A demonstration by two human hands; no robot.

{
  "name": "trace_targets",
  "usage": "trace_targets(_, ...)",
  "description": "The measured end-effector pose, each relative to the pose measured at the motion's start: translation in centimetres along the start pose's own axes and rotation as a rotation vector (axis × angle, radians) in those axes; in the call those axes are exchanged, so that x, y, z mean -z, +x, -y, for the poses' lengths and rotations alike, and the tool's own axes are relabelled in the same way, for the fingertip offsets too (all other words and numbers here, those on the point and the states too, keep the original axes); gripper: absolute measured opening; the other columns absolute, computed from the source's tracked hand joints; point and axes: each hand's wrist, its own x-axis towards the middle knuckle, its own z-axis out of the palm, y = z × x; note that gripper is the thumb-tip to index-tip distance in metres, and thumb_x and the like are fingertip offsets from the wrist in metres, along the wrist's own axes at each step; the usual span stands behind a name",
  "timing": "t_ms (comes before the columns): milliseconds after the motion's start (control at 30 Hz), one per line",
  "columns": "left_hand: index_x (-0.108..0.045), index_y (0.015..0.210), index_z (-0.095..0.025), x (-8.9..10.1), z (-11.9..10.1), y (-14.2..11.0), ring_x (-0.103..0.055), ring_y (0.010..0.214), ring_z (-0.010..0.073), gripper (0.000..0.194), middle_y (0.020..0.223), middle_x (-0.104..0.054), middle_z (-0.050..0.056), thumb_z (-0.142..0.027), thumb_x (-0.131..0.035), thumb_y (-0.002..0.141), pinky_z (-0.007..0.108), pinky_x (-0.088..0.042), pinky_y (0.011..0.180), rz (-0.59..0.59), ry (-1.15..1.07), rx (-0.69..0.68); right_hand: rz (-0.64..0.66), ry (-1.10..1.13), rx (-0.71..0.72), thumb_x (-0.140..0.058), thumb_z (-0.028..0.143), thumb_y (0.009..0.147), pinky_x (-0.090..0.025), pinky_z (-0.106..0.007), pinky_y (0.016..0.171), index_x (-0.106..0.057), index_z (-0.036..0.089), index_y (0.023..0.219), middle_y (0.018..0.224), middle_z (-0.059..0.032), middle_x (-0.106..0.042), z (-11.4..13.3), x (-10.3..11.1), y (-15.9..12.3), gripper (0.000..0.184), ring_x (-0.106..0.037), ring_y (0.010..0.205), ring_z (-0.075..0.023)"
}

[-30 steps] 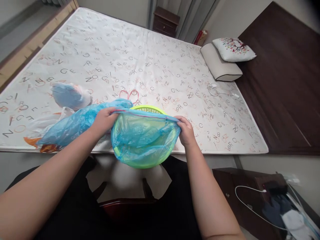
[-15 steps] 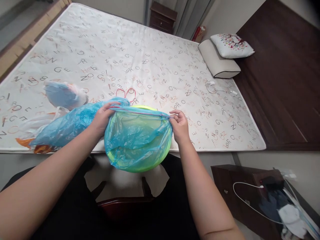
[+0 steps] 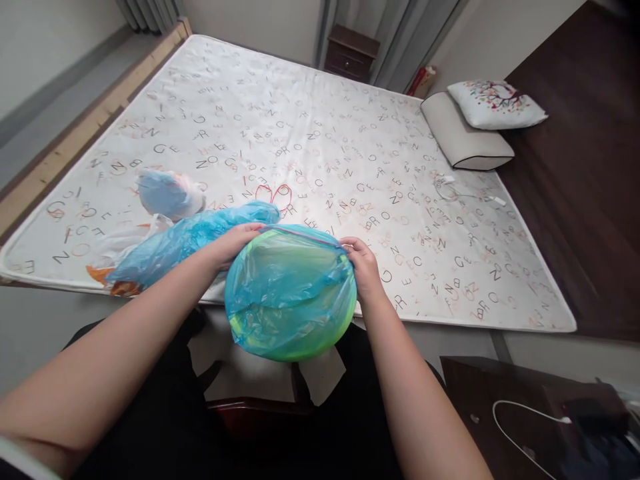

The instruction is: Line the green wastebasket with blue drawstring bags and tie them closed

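A round lime-green plastic basket [image 3: 293, 340] sits low between my hands, seen through a translucent blue plastic bag [image 3: 285, 300] stretched across it. The bag's red-trimmed edge runs over the basket's far rim, hiding it. My left hand [image 3: 235, 243] pinches that edge at the left side, and my right hand [image 3: 363, 267] grips it at the right. A loose blue length of bag [image 3: 195, 237] trails from the basket onto the mattress. Beyond it lies a blue-and-white bag bundle [image 3: 167, 195], with a crumpled white plastic bag [image 3: 133, 243] next to it.
A white mattress printed with letters [image 3: 325, 147] lies on a wooden bed frame. Pillows [image 3: 465, 130] and a white cable [image 3: 450, 190] are at its far right. A dark cabinet [image 3: 500, 427] with a cable stands at the lower right; a chair back [image 3: 255, 407] is below my arms.
The bag's edge has been drawn over the basket's far rim, which showed green earlier. The bag now wraps the basket more fully, and the whole view has shifted slightly.
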Motion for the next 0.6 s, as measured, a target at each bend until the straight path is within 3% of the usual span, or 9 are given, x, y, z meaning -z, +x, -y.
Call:
trace_targets(133, -0.078, 0.103, -0.021, -0.5, 0.8, 0.3, -0.072, 0.072, 0.0235, 0.042, 0.089, -0.078, 0.006, -0.036, -0.085, 0.064, 0.036, -0.06, 0.066, 0.061, -0.011, 0.023, 0.036, 0.038, -0.08, -0.065, 0.04, 0.075, -0.043, -0.028, 0.055, -0.063, 0.026, 0.1, 0.076, 0.0025, -0.065, 0.2, 0.1, -0.4, 0.029, -0.052, 0.057, -0.0151)
trace_targets(267, -0.076, 0.109, -0.021, 0.3, 1.7, 1.2, -0.072, 0.072, 0.0228, 0.053, 0.093, -0.078, 0.006, -0.036, -0.087, 0.059, 0.035, -0.059, 0.065, 0.015, 0.014, 0.057, 0.068, 0.018, -0.099, -0.07, 0.056, 0.077, -0.051, -0.032, 0.062, -0.062, 0.025, 0.094, 0.081, 0.0001, -0.069, 0.7, -0.3, -0.6, 0.036, -0.06, 0.064, -0.0175)
trace_targets(400, -0.077, 0.1, -0.02, 1.8, 2.7, 1.8, -0.073, 0.079, 0.028, 0.048, 0.092, -0.078, 0.006, -0.034, -0.085, 0.055, 0.037, -0.059, 0.07, -0.028, 0.257, -0.021, 0.014, 0.028, -0.141, -0.078, 0.053, 0.071, -0.049, -0.031, 0.059, -0.06, 0.024, 0.087, 0.074, 0.001, -0.067, 0.8, -0.4, -0.2, 0.038, -0.058, 0.06, -0.0161)
trace_targets(500, -0.078, 0.097, -0.022, 2.5, 3.2, 1.6, -0.072, 0.1, 0.0327, 0.036, 0.106, -0.079, 0.006, -0.035, -0.077, 0.064, 0.042, -0.056, 0.09, -0.034, 0.483, -0.191, -0.064, -0.146, -0.104, -0.077, 0.049, 0.07, -0.043, -0.029, 0.054, -0.062, 0.023, 0.088, 0.067, 0.0024, -0.063, 0.6, 0.4, 0.7, 0.034, -0.054, 0.056, -0.0157)
trace_targets(600, -0.077, 0.107, -0.023, 2.7, 3.4, 0.9, -0.068, 0.113, 0.0352, 0.034, 0.118, -0.077, 0.009, -0.036, -0.069, 0.076, 0.045, -0.05, 0.102, -0.037, 0.7, -0.239, -0.141, -0.467, -0.035, -0.071, 0.042, 0.07, -0.038, -0.028, 0.055, -0.069, 0.022, 0.09, 0.062, 0.0029, -0.06, 0.3, 1.6, 1.6, 0.029, -0.052, 0.056, -0.0165)
